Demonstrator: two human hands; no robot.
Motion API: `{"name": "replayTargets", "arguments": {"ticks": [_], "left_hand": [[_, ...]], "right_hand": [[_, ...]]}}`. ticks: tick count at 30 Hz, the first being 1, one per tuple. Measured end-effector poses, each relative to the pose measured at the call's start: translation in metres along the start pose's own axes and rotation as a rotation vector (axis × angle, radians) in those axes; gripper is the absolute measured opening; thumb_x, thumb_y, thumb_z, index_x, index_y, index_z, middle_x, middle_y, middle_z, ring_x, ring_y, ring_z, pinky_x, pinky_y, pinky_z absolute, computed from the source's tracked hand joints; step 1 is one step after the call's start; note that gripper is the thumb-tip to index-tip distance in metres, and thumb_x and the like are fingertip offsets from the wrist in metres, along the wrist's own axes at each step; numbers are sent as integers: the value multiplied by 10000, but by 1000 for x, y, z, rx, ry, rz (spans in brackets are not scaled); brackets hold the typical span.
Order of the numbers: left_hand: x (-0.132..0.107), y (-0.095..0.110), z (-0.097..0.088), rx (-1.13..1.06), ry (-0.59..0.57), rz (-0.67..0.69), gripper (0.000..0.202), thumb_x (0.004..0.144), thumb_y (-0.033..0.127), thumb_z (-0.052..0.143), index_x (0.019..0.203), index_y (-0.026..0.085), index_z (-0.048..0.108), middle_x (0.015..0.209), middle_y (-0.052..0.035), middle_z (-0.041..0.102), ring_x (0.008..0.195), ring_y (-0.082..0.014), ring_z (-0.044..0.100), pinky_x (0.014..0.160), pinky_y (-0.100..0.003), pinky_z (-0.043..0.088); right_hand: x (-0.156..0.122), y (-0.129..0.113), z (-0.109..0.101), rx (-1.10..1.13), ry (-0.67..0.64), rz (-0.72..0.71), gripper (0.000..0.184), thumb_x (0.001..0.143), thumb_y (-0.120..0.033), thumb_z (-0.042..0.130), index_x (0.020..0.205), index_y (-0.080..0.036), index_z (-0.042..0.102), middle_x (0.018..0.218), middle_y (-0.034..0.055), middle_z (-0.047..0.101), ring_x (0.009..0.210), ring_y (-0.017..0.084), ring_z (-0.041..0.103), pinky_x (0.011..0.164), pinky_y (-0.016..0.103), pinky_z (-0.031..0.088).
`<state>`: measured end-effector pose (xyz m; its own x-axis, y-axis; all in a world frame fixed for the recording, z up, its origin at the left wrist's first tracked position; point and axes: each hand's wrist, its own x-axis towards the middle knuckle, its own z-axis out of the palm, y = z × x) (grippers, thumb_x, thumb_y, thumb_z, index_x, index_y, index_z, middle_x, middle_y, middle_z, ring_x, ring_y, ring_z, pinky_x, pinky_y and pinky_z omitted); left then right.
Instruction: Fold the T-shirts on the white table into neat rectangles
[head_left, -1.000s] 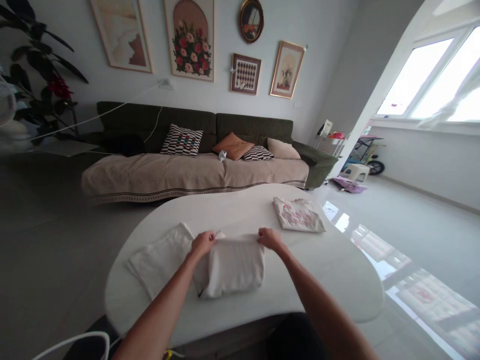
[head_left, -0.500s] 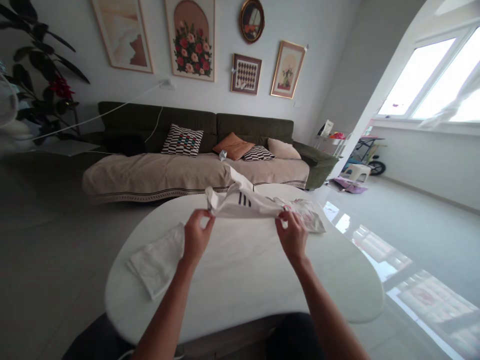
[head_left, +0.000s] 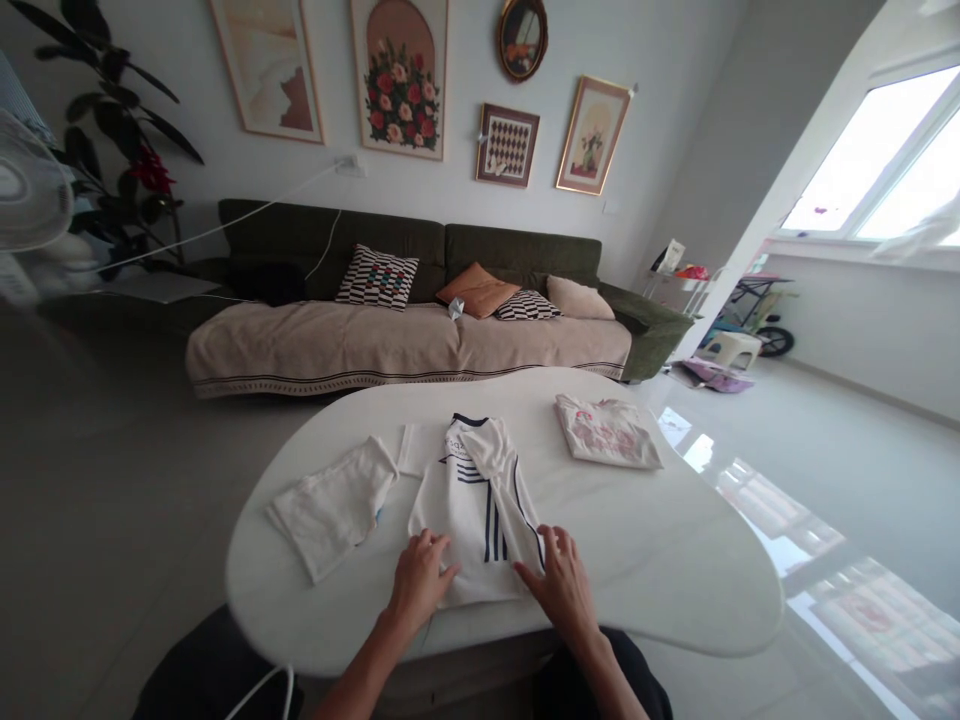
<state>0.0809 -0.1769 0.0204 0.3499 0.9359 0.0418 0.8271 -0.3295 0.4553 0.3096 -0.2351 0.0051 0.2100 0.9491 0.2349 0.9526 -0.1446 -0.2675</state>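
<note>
A white shirt with navy stripes and a dark collar lies on the pale table, collar toward the sofa. Its right side is folded inward with one sleeve over the front, while the left sleeve sticks out sideways. My left hand rests at the shirt's lower left edge, fingers bent and spread from the thumb. At the lower right edge is my right hand, thumb and fingers apart. Left of the shirt lie white shorts, close to its sleeve. A folded white garment with pink print lies at the right.
Beyond the table stands a green sofa with a beige cover and several cushions. A fan is at the far left. A white cable hangs near the table's front edge, by my knees.
The shirt, held up by both hands before, now lies on the table. Both hands have come down toward me and loosened their pinch. The folded printed garment shows in full.
</note>
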Motion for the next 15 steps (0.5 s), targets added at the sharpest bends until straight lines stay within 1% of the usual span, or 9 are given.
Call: {"name": "replayTargets", "arguments": {"ticks": [1, 2, 4, 6, 8, 10, 12, 14, 15], "left_hand": [[3, 0, 2, 29, -29, -6, 229, 735, 199, 551, 958, 200, 600, 997, -46, 568, 945, -182, 515, 827, -268, 379], [4, -3, 5, 52, -42, -9, 225, 734, 176, 541, 949, 201, 604, 991, -43, 568, 939, -176, 518, 825, -263, 375], [2, -10, 10, 76, -30, -10, 231, 749, 141, 503, 948, 208, 598, 986, -37, 565, 923, -158, 525, 812, -247, 371], [-4, -20, 13, 82, -6, -27, 232, 766, 130, 471, 948, 215, 588, 968, -31, 563, 897, -143, 537, 782, -230, 373], [-10, -29, 13, 62, 9, -50, 241, 785, 122, 440, 957, 217, 579, 954, -28, 561, 872, -132, 548, 749, -214, 375], [-15, -37, 13, 20, 14, -67, 275, 803, 110, 404, 996, 218, 567, 960, -28, 563, 855, -123, 556, 725, -200, 378], [-19, -43, 12, -22, 15, -85, 294, 817, 102, 375, 1020, 211, 558, 970, -31, 569, 849, -116, 561, 716, -190, 381], [-23, -47, 13, -48, 16, -98, 282, 828, 109, 360, 1000, 200, 565, 960, -34, 576, 846, -114, 565, 725, -185, 383], [-25, -48, 13, -53, 13, -98, 276, 830, 112, 356, 981, 198, 570, 951, -34, 579, 840, -113, 567, 728, -183, 383]], "right_hand": [[8, -8, -1, -45, -73, -40, 481, 708, -330, 586, 1147, -168, 476, 1137, 127, 509, 1027, 267, 484, 810, 361, 423], [16, -14, 0, -78, -155, -82, 441, 695, -280, 588, 1112, -161, 512, 1111, 131, 531, 1013, 273, 495, 788, 360, 426], [28, -23, 2, -106, -290, -148, 261, 690, -184, 551, 943, -152, 605, 1001, 125, 592, 952, 262, 533, 731, 330, 428], [39, -25, 4, -96, -341, -162, 147, 674, -127, 522, 764, -153, 635, 889, 104, 631, 878, 232, 565, 679, 282, 415], [52, -17, 0, -74, -344, -134, 111, 659, -132, 525, 682, -163, 629, 820, 72, 649, 804, 195, 582, 634, 238, 396], [62, 3, -12, -56, -319, -61, 139, 703, -189, 488, 695, -171, 626, 782, 47, 655, 741, 163, 584, 598, 213, 379], [64, 34, -28, -53, -262, 58, 285, 794, -239, 352, 758, -169, 626, 784, 51, 657, 722, 151, 582, 575, 206, 371], [54, 71, -43, -70, -221, 198, 405, 830, -259, 239, 765, -151, 624, 754, 80, 654, 692, 165, 584, 539, 218, 363], [45, 88, -48, -78, -226, 256, 411, 826, -273, 247, 710, -147, 621, 684, 84, 645, 629, 170, 579, 510, 225, 354]]}}
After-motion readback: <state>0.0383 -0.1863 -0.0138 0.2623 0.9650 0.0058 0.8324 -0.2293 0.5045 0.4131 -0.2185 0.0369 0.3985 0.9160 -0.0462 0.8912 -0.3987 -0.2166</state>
